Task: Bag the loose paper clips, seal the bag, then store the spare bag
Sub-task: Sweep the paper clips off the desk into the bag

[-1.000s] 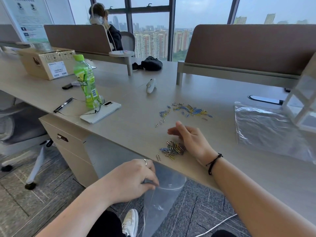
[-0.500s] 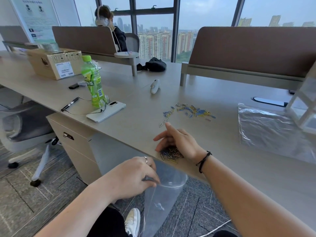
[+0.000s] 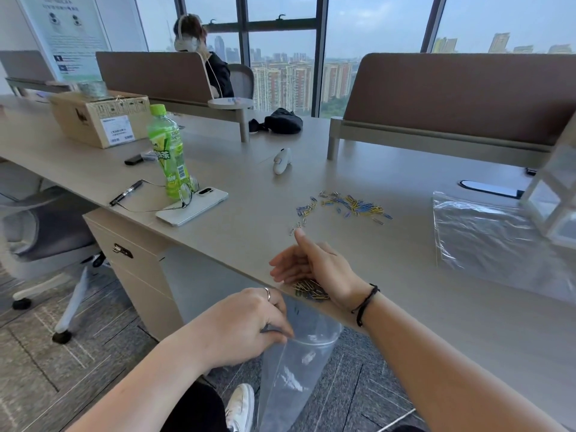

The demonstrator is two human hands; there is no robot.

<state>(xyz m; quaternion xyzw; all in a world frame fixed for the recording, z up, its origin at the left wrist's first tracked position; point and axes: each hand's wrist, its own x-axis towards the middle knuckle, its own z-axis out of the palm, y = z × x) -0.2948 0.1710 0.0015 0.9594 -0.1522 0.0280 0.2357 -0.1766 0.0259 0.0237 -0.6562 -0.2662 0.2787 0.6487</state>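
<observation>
1. Hands split the work at the desk (image 3: 405, 307) edge: the left hand (image 3: 246, 325) pinches the rim of a clear plastic bag (image 3: 293, 369), holding its mouth open just below the edge, evidently so clips can be swept straight in.
2. Cupped and unclenched, grasping nothing, the right hand (image 3: 314, 269) rests edge-on behind a small heap of paper clips (image 3: 310, 291) at the desk's lip, directly above the bag.
3. Left of the hands stand a green bottle (image 3: 166, 151), a pen (image 3: 126, 192), a phone (image 3: 193, 205) with glasses on it and a cardboard box (image 3: 99, 118), all well apart from the sweep path.
4. Farther back, a larger scatter of clips (image 3: 346, 205) remains loose on bare desktop.
5. At far right, the spare bag (image 3: 486, 241) lies flat beside a white rack (image 3: 554, 194), not yet stored.
</observation>
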